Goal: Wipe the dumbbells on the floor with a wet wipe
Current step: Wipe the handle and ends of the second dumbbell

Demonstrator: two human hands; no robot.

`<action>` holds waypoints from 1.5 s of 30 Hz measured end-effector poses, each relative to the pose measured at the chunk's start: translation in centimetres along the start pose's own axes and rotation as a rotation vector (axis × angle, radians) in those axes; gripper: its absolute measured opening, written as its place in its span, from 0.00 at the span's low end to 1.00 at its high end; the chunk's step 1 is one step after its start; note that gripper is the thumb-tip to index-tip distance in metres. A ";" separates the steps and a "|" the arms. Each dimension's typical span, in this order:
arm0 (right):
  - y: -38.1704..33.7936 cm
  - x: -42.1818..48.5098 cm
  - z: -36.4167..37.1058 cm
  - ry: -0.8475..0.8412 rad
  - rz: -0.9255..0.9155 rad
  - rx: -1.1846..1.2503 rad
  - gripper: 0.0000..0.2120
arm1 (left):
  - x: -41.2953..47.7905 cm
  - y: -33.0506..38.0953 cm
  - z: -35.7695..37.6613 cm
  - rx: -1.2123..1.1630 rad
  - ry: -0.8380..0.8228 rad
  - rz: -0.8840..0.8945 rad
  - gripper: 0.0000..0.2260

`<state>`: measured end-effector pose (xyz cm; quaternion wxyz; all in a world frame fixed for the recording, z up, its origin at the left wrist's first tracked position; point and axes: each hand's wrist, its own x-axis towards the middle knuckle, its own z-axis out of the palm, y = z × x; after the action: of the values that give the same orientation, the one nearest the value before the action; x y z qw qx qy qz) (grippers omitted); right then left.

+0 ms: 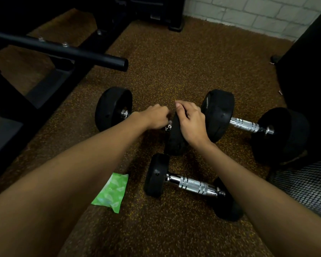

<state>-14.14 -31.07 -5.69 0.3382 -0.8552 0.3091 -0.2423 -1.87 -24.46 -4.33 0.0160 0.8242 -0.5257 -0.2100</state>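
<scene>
Lying at eight o'clock on the speckled rubber floor, the green wet-wipe packet sits beside the left forearm. At centre, the left hand curls knuckles-up over the chrome handle of the left dumbbell; whether it clamps the handle or a wipe cannot be told. The right hand lies palm-down, fingers draped over that dumbbell's right-hand plate, gripping it. A small dumbbell lies at five o'clock, a large dumbbell at three.
</scene>
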 end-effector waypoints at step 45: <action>-0.2 -0.2 0.2 0.038 -0.002 0.028 0.15 | -0.9 -0.1 6.5 -2.292 0.248 -0.692 0.18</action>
<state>-14.09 -30.71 -5.78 0.3440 -0.8459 0.3112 -0.2631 -4.49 -22.35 -10.02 0.7324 0.4429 0.2207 -0.4677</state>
